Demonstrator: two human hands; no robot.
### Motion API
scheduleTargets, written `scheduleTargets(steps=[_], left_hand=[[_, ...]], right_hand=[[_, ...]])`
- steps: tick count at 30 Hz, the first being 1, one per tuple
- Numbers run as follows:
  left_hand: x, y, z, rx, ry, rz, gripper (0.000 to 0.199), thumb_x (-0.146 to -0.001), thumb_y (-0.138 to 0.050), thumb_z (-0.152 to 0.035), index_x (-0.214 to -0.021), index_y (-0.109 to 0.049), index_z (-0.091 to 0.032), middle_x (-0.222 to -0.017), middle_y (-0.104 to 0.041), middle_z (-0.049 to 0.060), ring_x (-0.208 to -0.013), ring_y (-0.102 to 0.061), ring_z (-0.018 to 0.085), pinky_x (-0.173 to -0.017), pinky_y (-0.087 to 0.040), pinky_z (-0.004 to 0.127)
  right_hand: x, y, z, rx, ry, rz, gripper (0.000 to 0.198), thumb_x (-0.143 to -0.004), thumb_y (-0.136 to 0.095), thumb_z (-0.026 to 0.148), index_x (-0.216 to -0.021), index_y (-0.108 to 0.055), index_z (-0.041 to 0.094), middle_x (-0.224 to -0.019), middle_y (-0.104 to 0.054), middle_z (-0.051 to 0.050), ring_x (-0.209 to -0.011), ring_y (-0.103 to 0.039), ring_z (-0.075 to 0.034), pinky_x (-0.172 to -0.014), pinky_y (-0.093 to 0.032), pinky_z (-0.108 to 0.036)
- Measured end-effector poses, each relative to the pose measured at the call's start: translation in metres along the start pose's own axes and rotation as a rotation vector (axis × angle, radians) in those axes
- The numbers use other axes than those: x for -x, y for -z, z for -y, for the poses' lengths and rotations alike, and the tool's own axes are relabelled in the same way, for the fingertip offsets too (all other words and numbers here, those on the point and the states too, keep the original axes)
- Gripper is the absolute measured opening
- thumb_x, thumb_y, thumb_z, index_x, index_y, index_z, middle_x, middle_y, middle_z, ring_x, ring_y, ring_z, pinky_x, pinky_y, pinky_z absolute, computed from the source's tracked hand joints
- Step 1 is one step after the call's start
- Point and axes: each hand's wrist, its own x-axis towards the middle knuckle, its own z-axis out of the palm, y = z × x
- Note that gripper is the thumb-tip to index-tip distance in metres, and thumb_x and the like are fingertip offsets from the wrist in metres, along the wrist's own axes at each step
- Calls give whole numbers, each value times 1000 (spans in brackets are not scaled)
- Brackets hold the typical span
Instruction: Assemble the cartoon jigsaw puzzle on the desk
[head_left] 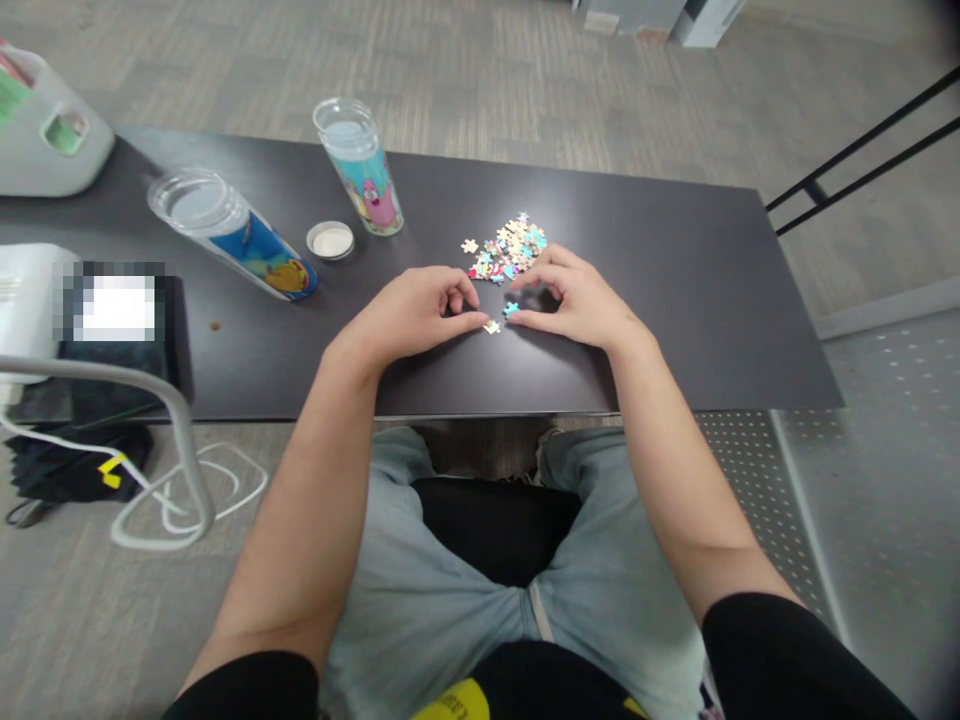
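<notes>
A pale jigsaw puzzle piece (491, 327) lies on the dark table with my left hand (427, 312) beside it. The left thumb tip is at its edge, while the index finger stays apart and the other fingers curl. Just up and to the right is a blue jigsaw puzzle piece (511, 310). My right hand (574, 300) has its thumb tip against this piece, with the index finger spread above it. The two pieces are separate. Behind both hands spreads a loose pile of puzzle pieces (516, 243), some coloured, some plain tan; one tan piece (469, 246) lies off to the left.
On the left of the table (675, 270) stand a blue clear-topped canister (259, 255) and a pink-and-teal one (367, 185). A round lid (330, 240) lies between them. Farther left are a white bin (52, 140), a dark box (124, 370) and a grey curved tube (180, 440).
</notes>
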Motion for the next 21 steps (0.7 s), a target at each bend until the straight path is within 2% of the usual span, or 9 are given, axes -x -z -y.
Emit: scheduleTargets(steps=[3, 6, 11, 15, 17, 19, 21], left_hand=[[-3, -4, 0, -28, 0, -25, 28, -102, -88, -57, -103, -85, -29, -84, -76, 2, -79, -66, 25, -78, -49, 43], [-6, -7, -1, -54, 1, -40, 29, -100, -90, -57, -102, -84, -29, -85, -76, 1, -79, -64, 25, -77, -46, 42], [-14, -11, -4, -56, 17, -14, 33, -97, -94, -56, -110, -85, -27, -92, -75, 1, -81, -63, 23, -80, -44, 40], [-24, -17, -9, -93, 14, 0, 29, -97, -94, -50, -109, -84, -26, -94, -75, 1, -83, -63, 23, -82, -42, 41], [-28, -21, -12, -106, 3, 2, 29, -96, -95, -49, -109, -84, -26, -95, -75, 1, -84, -64, 24, -83, -42, 42], [-34, -25, -15, -107, -7, 10, 30, -95, -97, -49, -109, -84, -27, -95, -75, 1, -87, -66, 25, -85, -43, 42], [-39, -29, -19, -108, -14, 23, 30, -95, -99, -49, -109, -83, -28, -95, -75, 0, -88, -67, 25, -86, -43, 42]], right_hand=[[2, -1, 0, 49, -62, -31, 31, -113, -89, 50, -136, -97, 32, -131, -80, -13, -117, -79, -38, -115, -66, -58], [6, -1, -9, 129, -121, -53, 35, -120, -80, 49, -145, -99, 34, -130, -79, -14, -120, -79, -39, -118, -67, -59], [15, -1, -22, 169, -41, -70, 37, -120, -78, 53, -137, -104, 34, -125, -79, -14, -118, -79, -41, -115, -67, -63], [24, 5, -11, 59, 21, 14, 51, -121, -77, 77, -127, -106, 36, -122, -78, -14, -110, -77, -39, -108, -68, -62], [29, 9, -5, -23, 9, 61, 58, -119, -77, 87, -127, -106, 37, -118, -79, -13, -104, -76, -37, -105, -69, -59], [34, 13, -5, -50, -28, 20, 59, -118, -79, 88, -131, -104, 36, -117, -80, -11, -99, -74, -34, -103, -69, -57], [42, 18, -12, 3, -79, -78, 54, -119, -80, 81, -135, -102, 34, -116, -81, -12, -96, -75, -34, -105, -68, -60]])
